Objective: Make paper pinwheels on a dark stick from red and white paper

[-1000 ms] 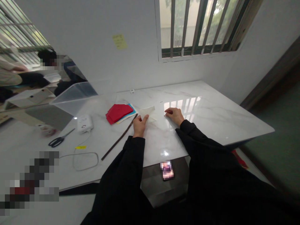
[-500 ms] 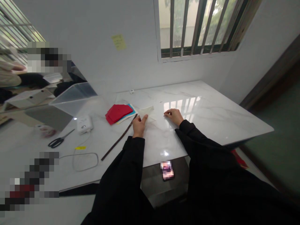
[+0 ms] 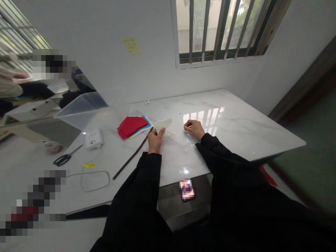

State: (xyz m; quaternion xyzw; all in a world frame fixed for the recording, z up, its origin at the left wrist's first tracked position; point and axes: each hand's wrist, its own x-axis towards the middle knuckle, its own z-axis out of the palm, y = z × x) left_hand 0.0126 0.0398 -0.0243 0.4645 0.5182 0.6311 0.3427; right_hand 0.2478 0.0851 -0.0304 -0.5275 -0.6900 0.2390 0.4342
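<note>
Although the two hands were apart, both were close to the pale folded paper (image 3: 164,126) on the white marble table (image 3: 249,131). Far to the left of the paper lay black scissors (image 3: 63,159). Just past them, also left of the paper, were a loop of thin wire (image 3: 95,181) with a yellow tag (image 3: 89,165) and a small white box (image 3: 93,138). Behind these stood a clear plastic box (image 3: 81,108). Nearer the paper was a stack of red paper (image 3: 132,126) on a blue sheet (image 3: 145,126), and a long dark stick (image 3: 132,163) lay in front of the stack. The left hand (image 3: 155,141) touched the near edge of the paper, but I could not tell if it was pinching it. The right hand (image 3: 193,128) sat just to the right of the paper, curled up, holding nothing. In front of the paper, past the table's edge, lay a phone (image 3: 187,190) with a blurred screen.
</note>
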